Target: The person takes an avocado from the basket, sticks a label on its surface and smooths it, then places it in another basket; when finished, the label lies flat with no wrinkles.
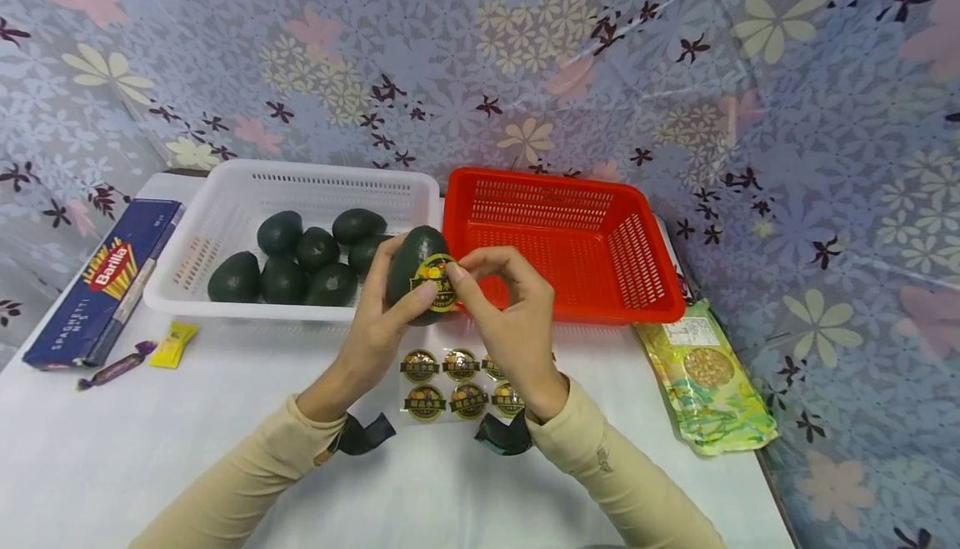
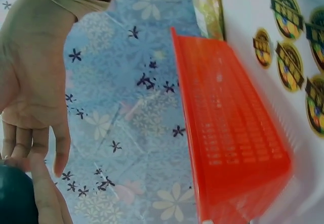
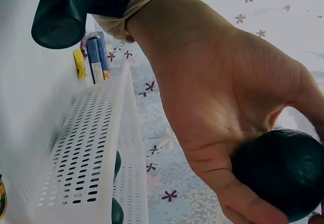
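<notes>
Head view shows the labelling barely begun: the red basket (image 1: 645, 282) holds nothing, while six or so bare avocados (image 1: 300, 262) wait in the white basket (image 1: 225, 199). The left hand (image 1: 375, 332) curls round one dark, glossy avocado (image 1: 416, 262) held above the worktop (image 1: 150, 449); the right hand (image 1: 510, 316) pinches a round sticker (image 1: 438, 281) onto it (a sticker sheet (image 1: 450, 382) lies beneath).
</notes>
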The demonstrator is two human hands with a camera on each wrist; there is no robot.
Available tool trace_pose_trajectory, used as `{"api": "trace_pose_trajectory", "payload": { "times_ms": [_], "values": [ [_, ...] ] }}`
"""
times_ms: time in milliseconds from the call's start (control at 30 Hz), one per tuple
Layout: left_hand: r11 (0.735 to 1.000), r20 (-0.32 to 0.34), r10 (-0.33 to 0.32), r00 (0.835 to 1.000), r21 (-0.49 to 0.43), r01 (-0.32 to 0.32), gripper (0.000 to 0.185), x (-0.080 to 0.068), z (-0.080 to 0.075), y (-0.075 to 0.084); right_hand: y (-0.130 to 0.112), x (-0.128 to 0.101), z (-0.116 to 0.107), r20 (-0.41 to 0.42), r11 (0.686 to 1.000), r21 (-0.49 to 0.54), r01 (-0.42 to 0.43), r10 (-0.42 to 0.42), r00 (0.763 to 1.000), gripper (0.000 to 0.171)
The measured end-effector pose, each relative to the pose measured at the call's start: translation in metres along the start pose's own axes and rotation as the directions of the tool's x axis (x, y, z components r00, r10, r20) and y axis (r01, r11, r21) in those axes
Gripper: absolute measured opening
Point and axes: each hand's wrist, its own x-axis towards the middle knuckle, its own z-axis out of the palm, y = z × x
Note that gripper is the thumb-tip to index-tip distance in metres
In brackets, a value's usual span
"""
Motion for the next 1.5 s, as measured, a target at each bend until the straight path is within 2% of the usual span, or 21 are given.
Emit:
{"api": "trace_pose_trajectory", "payload": {
  "times_ms": [133,233,333,500,633,800,933,1100,1233,1333,1433,1500],
  "values": [
    [0.996,0.021,-0.007,1.0,-0.089,0.009,0.04,-0.002,0.001,0.001,-0.001,-0.001,0.0,0.016,1.0,0.013,-0.017,0.017,1.0,0.012],
    [0.994,0.03,-0.003,1.0,-0.111,0.006,0.037,-0.003,0.001,0.001,0.0,-0.001,-0.002,0.054,0.997,0.063,-0.051,0.048,0.997,0.017],
    [0.994,0.028,-0.002,1.0,-0.108,0.005,0.036,-0.003,0.001,0.002,0.002,-0.001,-0.003,0.117,0.988,0.116,-0.103,0.089,0.989,0.019],
    [0.997,-0.003,-0.008,1.0,-0.079,0.008,0.036,-0.004,0.001,0.002,0.006,-0.001,-0.006,0.236,0.967,0.165,-0.194,0.153,0.96,0.027],
    [0.999,-0.016,0.004,1.0,-0.048,-0.005,0.035,-0.004,0.0,0.001,0.007,-0.001,-0.009,0.305,0.965,0.169,-0.202,0.144,0.941,0.027],
    [0.998,0.03,0.0,1.0,-0.056,0.002,0.032,-0.003,-0.004,0.0,0.009,0.001,-0.012,0.373,0.967,0.152,-0.202,0.134,0.918,0.022],
    [0.995,0.082,-0.052,0.995,-0.086,0.059,0.031,-0.005,-0.009,0.0,0.012,0.005,-0.017,0.453,0.957,0.184,-0.222,0.118,0.884,0.023],
    [0.989,0.159,-0.094,0.983,-0.099,0.11,0.034,-0.01,-0.013,-0.001,0.019,0.009,-0.022,0.566,0.925,0.256,-0.282,0.093,0.819,0.042],
    [0.983,0.168,-0.127,0.978,-0.114,0.147,0.035,-0.011,-0.013,0.0,0.022,0.012,-0.025,0.612,0.906,0.258,-0.334,0.114,0.783,0.044],
    [0.981,0.12,-0.147,0.982,-0.107,0.16,0.036,-0.009,-0.01,0.0,0.022,0.013,-0.027,0.592,0.915,0.224,-0.336,0.146,0.793,0.037],
    [0.988,0.014,-0.133,0.991,-0.079,0.134,0.04,-0.005,-0.004,-0.001,0.023,0.014,-0.027,0.537,0.931,0.183,-0.316,0.175,0.825,0.029],
    [0.992,-0.063,-0.118,0.991,-0.053,0.115,0.043,-0.002,0.002,-0.001,0.024,0.013,-0.026,0.501,0.936,0.168,-0.309,0.189,0.845,0.025]
  ]
}}
